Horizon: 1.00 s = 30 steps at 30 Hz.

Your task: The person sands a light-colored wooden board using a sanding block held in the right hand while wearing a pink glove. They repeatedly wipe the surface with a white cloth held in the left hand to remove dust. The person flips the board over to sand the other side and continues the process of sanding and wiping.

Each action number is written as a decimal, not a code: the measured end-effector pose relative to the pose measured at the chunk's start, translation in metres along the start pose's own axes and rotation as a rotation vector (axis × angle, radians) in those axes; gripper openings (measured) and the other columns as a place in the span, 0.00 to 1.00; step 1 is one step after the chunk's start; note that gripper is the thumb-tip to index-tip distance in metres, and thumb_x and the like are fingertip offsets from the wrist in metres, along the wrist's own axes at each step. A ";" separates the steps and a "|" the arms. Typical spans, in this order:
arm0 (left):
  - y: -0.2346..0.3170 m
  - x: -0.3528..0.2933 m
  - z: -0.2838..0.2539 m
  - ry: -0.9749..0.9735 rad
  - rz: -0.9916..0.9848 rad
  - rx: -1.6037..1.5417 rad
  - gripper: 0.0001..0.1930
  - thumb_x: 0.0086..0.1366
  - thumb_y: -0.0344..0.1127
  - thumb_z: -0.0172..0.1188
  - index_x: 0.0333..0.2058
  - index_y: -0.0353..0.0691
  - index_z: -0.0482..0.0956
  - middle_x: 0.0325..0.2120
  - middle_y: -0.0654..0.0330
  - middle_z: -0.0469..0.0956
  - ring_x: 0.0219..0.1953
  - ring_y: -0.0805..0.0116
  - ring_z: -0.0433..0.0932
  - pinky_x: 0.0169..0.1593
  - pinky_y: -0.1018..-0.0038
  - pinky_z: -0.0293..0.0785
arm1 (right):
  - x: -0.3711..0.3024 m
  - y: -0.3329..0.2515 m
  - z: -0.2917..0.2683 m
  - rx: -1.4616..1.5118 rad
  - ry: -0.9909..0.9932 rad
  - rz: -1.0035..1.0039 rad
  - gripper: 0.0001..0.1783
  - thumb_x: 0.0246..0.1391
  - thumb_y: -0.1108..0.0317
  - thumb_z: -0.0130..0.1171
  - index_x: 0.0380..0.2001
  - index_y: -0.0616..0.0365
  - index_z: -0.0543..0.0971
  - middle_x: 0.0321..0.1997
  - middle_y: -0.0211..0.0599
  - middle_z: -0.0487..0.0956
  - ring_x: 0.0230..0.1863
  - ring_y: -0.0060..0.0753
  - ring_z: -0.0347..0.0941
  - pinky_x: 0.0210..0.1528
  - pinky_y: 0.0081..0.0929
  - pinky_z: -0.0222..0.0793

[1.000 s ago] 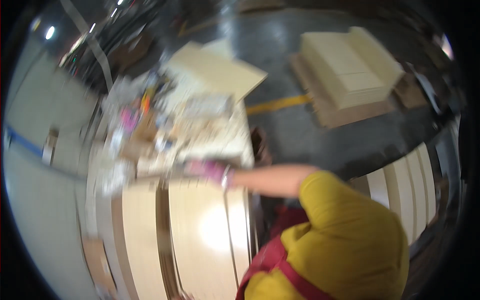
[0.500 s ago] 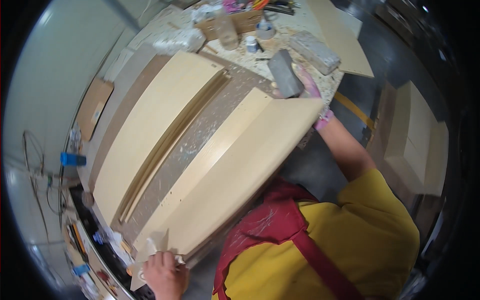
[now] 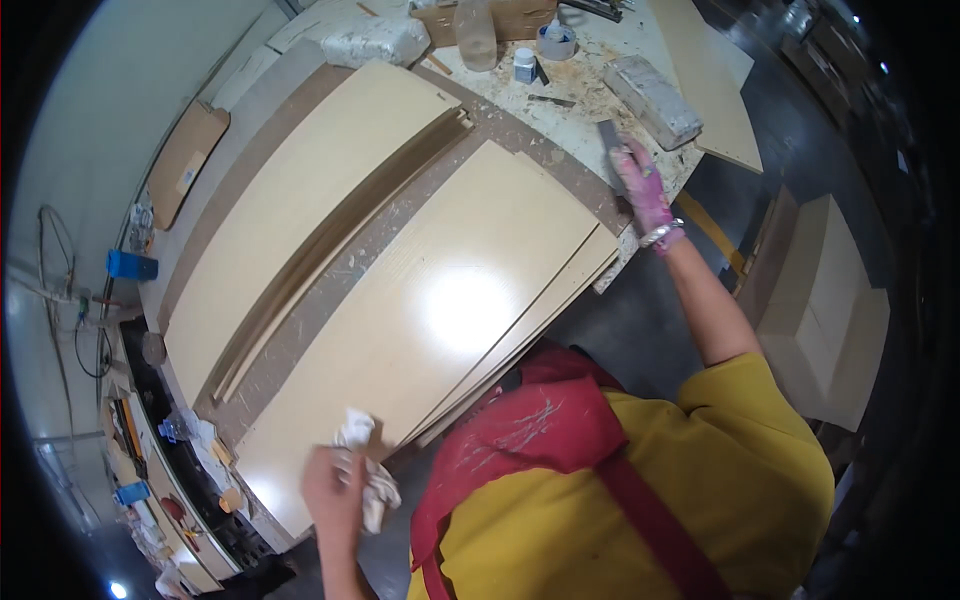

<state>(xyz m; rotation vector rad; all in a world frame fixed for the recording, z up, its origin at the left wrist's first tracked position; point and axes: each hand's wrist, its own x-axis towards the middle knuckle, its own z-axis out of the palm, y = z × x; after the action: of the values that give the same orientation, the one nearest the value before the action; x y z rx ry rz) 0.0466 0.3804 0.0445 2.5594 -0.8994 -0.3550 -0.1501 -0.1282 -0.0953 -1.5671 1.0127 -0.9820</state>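
A pale wooden panel lies flat on top of a small stack in front of me, light glaring off its face. Over its near left end, my left hand is closed around a crumpled white cloth. My right hand wears a pink, stained glove and grips a grey sanding block, seen edge-on, just beyond the panel's far right corner. A second stack of pale panels sits farther left on the brown, paint-flecked board.
On the white-stained worktop are a wrapped block, a small white bottle, a clear bottle and a tape roll. An open cardboard box stands on the floor at right. A blue container is at left.
The top panel, tilted up on edge before, now lies flat on its stack. My right hand has moved off its corner with the sanding block; my left hand has lifted with the cloth.
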 end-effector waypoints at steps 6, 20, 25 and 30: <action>-0.025 0.139 0.063 0.372 -0.063 -0.551 0.14 0.61 0.33 0.61 0.44 0.33 0.73 0.40 0.52 0.74 0.41 0.64 0.75 0.45 0.69 0.72 | -0.007 0.002 -0.023 0.297 -0.021 0.137 0.32 0.60 0.53 0.56 0.61 0.62 0.67 0.57 0.40 0.72 0.54 0.29 0.69 0.57 0.25 0.63; 0.091 0.192 0.102 -0.139 0.102 -0.634 0.12 0.61 0.39 0.61 0.35 0.35 0.78 0.31 0.53 0.79 0.32 0.61 0.77 0.36 0.68 0.73 | -0.020 -0.019 -0.074 -0.236 -0.059 -0.125 0.30 0.60 0.52 0.54 0.60 0.60 0.68 0.59 0.41 0.72 0.60 0.34 0.65 0.63 0.28 0.58; 0.063 0.217 0.131 0.252 0.311 -0.090 0.14 0.59 0.41 0.60 0.32 0.34 0.74 0.29 0.47 0.74 0.34 0.45 0.72 0.39 0.59 0.69 | -0.063 -0.101 -0.026 -0.668 -0.598 -0.015 0.36 0.56 0.49 0.54 0.65 0.49 0.62 0.64 0.47 0.67 0.62 0.53 0.65 0.62 0.37 0.61; 0.069 0.217 0.135 0.275 0.437 0.003 0.14 0.57 0.41 0.61 0.32 0.34 0.74 0.32 0.49 0.74 0.36 0.46 0.73 0.39 0.58 0.69 | -0.008 -0.048 0.075 -1.008 -0.399 -0.657 0.36 0.53 0.44 0.56 0.61 0.48 0.67 0.59 0.54 0.69 0.57 0.55 0.68 0.59 0.43 0.65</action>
<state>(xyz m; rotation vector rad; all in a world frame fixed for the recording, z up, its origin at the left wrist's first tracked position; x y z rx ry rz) 0.1254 0.1534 -0.0666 2.2534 -1.3032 0.1243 -0.0759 -0.0900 -0.0631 -2.9196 0.7216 -0.4905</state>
